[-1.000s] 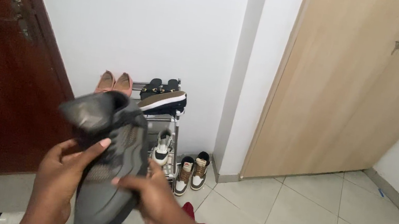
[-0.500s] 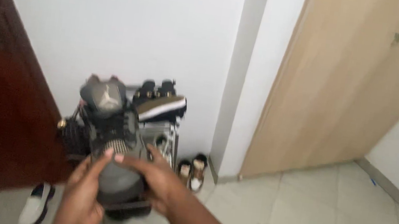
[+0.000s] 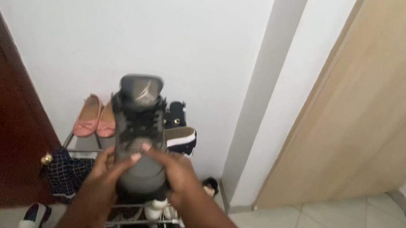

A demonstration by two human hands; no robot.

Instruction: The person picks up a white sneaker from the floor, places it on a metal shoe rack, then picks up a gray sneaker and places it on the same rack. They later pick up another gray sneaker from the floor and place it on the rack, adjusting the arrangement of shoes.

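Above the shoe rack, both hands now clasp the grey sneaker higher.

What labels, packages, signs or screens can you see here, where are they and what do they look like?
Emblem patch: on the tongue of the grey sneaker held by the left hand and right hand; small pale figure on grey.
No packages, signs or screens show.

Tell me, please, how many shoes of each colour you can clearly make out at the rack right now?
Grey sneaker, held by left hand and right hand: 1
Pink flat shoes: 2
Black-and-white shoe: 1
Total: 4; the lower shelves are too hidden to count.
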